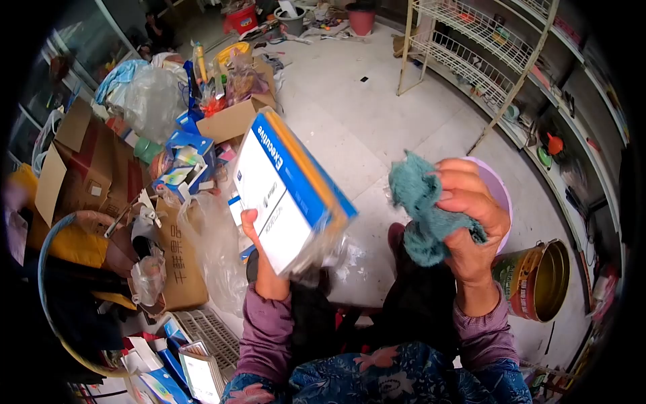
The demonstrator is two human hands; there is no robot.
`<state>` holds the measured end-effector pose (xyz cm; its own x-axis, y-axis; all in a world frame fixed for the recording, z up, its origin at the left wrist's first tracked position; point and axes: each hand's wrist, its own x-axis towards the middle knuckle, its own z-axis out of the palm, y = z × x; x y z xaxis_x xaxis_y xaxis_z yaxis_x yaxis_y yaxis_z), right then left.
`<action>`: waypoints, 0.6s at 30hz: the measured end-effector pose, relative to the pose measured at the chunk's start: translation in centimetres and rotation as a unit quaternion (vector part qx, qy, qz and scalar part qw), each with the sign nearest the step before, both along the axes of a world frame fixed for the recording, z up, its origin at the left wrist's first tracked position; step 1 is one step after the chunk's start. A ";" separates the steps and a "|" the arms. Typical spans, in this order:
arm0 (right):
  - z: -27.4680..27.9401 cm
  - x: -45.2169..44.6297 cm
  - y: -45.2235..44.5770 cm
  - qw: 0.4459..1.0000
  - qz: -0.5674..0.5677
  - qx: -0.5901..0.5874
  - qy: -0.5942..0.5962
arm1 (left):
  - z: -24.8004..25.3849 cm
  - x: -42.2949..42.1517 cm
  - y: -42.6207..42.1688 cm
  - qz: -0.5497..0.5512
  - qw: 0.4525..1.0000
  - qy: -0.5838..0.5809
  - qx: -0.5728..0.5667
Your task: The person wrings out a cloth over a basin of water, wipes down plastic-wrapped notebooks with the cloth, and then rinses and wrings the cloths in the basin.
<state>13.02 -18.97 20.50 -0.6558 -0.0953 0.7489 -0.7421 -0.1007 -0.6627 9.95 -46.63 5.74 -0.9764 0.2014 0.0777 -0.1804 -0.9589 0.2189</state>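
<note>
Notebooks [286, 195] in clear wrap [326, 252] gripped by left fingers [250, 221]; right fingers [469, 203] clutch teal cloth [418, 192]

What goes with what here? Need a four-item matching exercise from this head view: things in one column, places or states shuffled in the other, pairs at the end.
Things:
1. teal cloth
2. Executive pack
3. printed tin
4. wire rack

Places or states:
A. upper right of the view, with shelves one above another
B. held in the left hand
C. lower right of the view, open at one end
D. bunched in the right hand

Pairs: 1-D, 2-B, 3-C, 4-A
</note>
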 end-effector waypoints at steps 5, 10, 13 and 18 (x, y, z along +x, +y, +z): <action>-1.0 -0.8 -4.3 0.962 0.171 0.173 0.126 | 2.1 2.9 4.2 -0.066 0.984 -0.106 0.130; -1.3 -7.9 -5.5 0.968 0.034 0.156 0.191 | 3.2 1.3 5.6 -0.051 0.998 0.027 0.019; -2.5 -11.9 -6.0 0.978 -0.006 0.151 0.142 | 1.8 0.5 5.0 -0.092 0.995 0.023 0.006; -2.7 -8.0 -6.3 0.961 0.040 0.194 0.192 | 1.6 0.1 4.5 -0.037 0.998 0.044 -0.034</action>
